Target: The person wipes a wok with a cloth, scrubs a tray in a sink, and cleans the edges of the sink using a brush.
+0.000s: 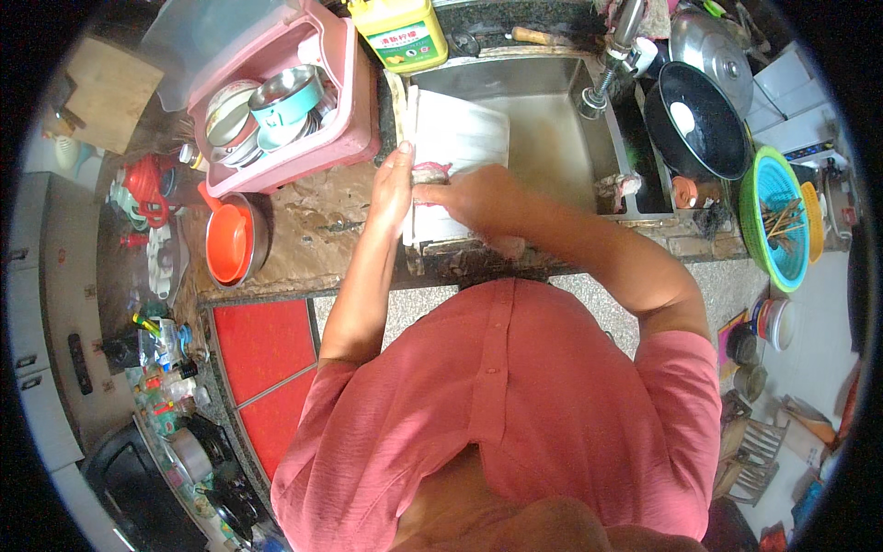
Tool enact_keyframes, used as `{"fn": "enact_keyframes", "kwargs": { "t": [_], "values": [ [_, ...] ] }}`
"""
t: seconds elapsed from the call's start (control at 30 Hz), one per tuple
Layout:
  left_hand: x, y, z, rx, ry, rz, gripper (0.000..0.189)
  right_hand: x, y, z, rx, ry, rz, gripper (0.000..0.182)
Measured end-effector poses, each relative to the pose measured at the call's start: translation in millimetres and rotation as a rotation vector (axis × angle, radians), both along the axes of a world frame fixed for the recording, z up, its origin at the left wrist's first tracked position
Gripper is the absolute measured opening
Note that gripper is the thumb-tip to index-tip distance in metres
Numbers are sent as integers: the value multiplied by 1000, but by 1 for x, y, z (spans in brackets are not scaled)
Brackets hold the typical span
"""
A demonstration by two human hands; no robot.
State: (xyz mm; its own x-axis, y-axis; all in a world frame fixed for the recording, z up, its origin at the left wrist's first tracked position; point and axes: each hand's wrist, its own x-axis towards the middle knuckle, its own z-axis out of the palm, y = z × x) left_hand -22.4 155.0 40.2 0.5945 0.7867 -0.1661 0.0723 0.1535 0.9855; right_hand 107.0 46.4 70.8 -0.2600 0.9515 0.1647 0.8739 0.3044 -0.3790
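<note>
A white rectangular panel [463, 124], perhaps a tray or lid, stands tilted over the left part of a stainless steel sink [579, 148]. My left hand [392, 190] grips its left edge, thumb pointing up along the rim. Against the panel's face, my right hand [479, 200] holds a wet-looking cloth [430, 172] with reddish edges. The fingers press the cloth close to the left rim and hide part of it. Cloudy water seems to lie in the sink. Above its right side hangs a metal spring-neck faucet [594, 100].
To the left stand a pink dish bin [365, 103] of bowls and an orange dipper [229, 241] in a metal bowl. A yellow detergent jug [400, 34] is behind the sink. On the right are a black wok [697, 124] and a green plastic basket [755, 228].
</note>
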Motion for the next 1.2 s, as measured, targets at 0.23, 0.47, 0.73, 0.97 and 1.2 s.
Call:
{"fn": "enact_keyframes", "kwargs": {
  "t": [0.23,0.47,0.73,0.97,1.2],
  "values": [
    [3,-17,8,-59,40,23,38,38,21,-6,143,-44,-209,31],
    [-10,-6,-2,-12,-80,-178,31,93,41,-12,48,-23,-370,39],
    [-15,8,16,-149,-110,83,40,99,16,-42,89,494,-549,45],
    [11,24,-9,-276,-176,16,39,29,24,-2,148,124,-272,38],
    [18,19,4,-383,-158,-64,27,22,16,11,55,-133,-129,23]
  ]
}}
